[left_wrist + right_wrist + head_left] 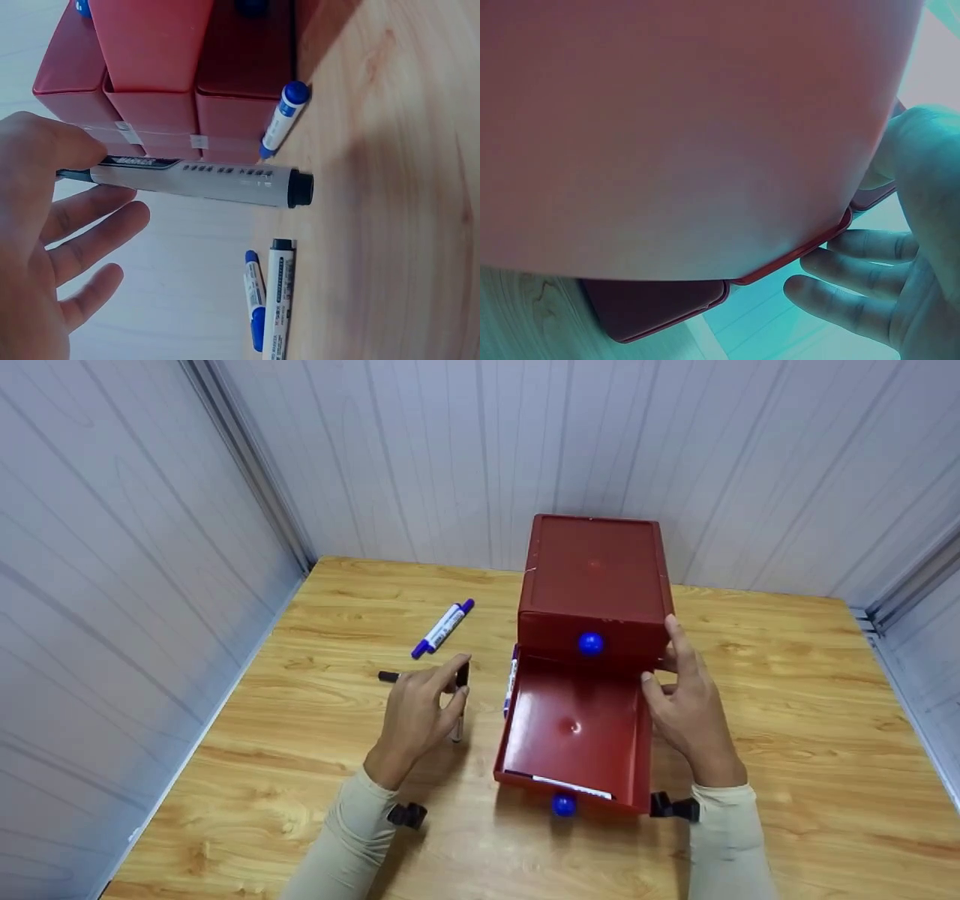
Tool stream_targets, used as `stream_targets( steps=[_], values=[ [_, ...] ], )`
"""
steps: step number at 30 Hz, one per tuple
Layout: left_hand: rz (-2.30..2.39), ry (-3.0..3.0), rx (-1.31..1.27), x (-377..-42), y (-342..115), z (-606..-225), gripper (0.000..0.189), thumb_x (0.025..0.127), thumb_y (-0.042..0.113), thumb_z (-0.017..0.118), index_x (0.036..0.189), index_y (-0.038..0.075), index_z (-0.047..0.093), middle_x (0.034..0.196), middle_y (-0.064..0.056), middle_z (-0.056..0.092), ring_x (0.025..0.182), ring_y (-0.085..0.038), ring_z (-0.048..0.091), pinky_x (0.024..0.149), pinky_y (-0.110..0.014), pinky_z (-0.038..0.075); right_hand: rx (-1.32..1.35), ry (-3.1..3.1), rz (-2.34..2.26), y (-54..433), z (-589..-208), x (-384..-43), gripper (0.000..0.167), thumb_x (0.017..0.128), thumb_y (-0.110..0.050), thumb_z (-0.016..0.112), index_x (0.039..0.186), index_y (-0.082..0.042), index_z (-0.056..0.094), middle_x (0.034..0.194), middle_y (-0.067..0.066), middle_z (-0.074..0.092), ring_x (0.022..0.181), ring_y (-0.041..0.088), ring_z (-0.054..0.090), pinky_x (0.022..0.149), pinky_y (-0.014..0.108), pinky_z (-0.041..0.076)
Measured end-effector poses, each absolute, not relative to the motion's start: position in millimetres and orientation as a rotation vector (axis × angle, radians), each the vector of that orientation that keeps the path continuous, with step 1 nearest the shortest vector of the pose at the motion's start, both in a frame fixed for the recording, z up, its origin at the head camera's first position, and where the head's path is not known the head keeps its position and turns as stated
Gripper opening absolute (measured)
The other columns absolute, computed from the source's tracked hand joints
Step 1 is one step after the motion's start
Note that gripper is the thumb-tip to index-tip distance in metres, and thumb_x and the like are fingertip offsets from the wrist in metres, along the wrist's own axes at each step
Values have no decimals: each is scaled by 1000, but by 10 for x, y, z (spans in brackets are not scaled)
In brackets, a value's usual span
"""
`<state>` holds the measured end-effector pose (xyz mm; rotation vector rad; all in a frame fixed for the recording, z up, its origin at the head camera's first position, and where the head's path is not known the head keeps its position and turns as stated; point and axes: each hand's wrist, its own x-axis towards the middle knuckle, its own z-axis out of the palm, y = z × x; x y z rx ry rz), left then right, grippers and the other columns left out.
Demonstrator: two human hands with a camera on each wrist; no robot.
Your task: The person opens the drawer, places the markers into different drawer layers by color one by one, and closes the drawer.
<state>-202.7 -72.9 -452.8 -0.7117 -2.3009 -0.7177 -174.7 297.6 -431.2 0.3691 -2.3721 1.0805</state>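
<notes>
My left hand (420, 709) pinches a whiteboard marker (202, 180) between thumb and forefinger, its black end pointing down over the table. The other fingers stay spread apart. To its right is a red drawer cabinet (596, 559) with blue ball knobs. A red drawer (574, 690) is pulled out toward me, and one marker (574, 787) lies along its front wall. My right hand (690, 705) is at the cabinet's right side, forefinger extended to the upper corner and thumb at the drawer's rim. In the right wrist view the drawer's side fills most of the picture.
A blue-capped marker (444, 628) lies left of the cabinet. Nearer my left hand is a black-capped marker (388, 676), partly hidden by it. Another blue-ended marker (283, 120) lies against the cabinet's left side. Pale panel walls (420, 457) stand behind the wooden table (247, 780).
</notes>
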Motion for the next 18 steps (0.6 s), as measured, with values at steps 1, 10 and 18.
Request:
stream_targets(
  steps=[1, 10, 18],
  values=[
    [-722, -2297, -712, -2019, -725, -4513, 45, 85, 13, 75, 129, 9, 67, 76, 0, 70, 67, -19, 66, 71, -44, 52, 364, -2375, 1086, 2976, -4311, -1745, 84, 92, 0, 62, 161, -26, 21, 133, 18, 52, 108, 33, 65, 73, 8, 48],
    [-801, -2160, -699, -1993, -692, -4390, 43, 84, 11, 74, 126, 4, 66, 77, -2, 71, 68, -19, 67, 68, -43, 53, 351, -2405, 1030, 2986, -4291, -1736, 84, 93, -3, 62, 161, -27, 19, 133, 19, 52, 108, 32, 64, 74, 21, 55],
    [-1155, -2005, -640, -1976, -708, -4345, 43, 86, 4, 74, 128, 3, 63, 79, -1, 69, 72, -15, 66, 68, -35, 56, 352, -2394, 1065, 2981, -4301, -1745, 85, 92, -2, 63, 161, -27, 20, 136, 19, 51, 108, 33, 64, 73, 7, 46]
  ],
)
